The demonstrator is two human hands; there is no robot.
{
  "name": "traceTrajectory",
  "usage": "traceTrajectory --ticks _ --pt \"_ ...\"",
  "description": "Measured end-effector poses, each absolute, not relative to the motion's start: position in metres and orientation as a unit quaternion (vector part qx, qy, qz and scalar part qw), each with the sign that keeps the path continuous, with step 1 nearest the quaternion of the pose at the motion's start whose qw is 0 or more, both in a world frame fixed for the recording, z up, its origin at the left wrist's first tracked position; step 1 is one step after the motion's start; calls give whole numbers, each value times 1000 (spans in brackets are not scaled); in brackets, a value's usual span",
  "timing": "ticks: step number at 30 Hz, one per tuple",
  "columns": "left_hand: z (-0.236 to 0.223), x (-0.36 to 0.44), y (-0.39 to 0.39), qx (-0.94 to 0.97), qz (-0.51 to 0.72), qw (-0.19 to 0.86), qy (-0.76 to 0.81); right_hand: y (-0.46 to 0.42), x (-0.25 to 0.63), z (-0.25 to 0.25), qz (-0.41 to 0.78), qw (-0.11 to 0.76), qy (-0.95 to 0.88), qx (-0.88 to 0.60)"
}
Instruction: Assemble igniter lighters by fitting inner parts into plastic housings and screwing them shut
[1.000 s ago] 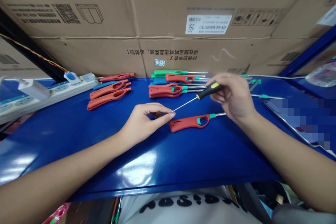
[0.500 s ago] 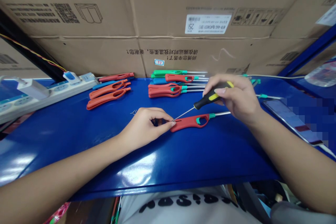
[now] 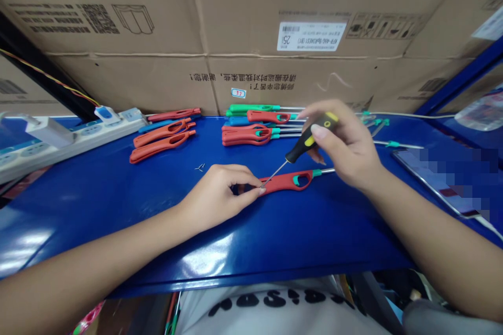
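Observation:
A red gas lighter (image 3: 281, 184) with a green trigger and a metal tube lies on the blue table. My left hand (image 3: 223, 188) is closed in a pinch at the lighter's handle end; whatever is between finger and thumb is too small to tell. In my right hand (image 3: 346, 141) is a black and yellow screwdriver (image 3: 301, 147), tilted, its tip down at the left fingertips over the handle. A few small screws (image 3: 200, 167) lie beyond my left hand.
Orange-red handle shells (image 3: 161, 147) lie at the back left beside a white power strip (image 3: 90, 133). Several assembled lighters (image 3: 247, 135) are stacked against a cardboard box (image 3: 157, 78). A phone (image 3: 436, 180) with a cable lies at the right, near thin metal tubes (image 3: 401, 144).
My right hand has shifted slightly left and turned the screwdriver steeper. Its tip and my left fingertips have moved a little right and down along the lighter handle.

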State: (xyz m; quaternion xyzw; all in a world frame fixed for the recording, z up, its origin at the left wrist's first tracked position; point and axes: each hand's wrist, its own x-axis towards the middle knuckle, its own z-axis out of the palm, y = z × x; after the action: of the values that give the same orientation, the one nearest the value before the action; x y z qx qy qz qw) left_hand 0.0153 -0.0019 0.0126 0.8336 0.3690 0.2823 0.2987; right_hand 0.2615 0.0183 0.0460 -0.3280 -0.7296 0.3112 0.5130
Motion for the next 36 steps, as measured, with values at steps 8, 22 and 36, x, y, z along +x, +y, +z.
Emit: traceTrajectory --ticks 8,22,36 --pt "14 22 -6 783 284 382 402 2 240 48 268 590 -710 -275" --pt "12 13 0 870 225 211 385 1 231 39 333 512 -728 -310" --pt "5 20 -5 871 237 246 352 -2 230 31 313 483 -758 -308"
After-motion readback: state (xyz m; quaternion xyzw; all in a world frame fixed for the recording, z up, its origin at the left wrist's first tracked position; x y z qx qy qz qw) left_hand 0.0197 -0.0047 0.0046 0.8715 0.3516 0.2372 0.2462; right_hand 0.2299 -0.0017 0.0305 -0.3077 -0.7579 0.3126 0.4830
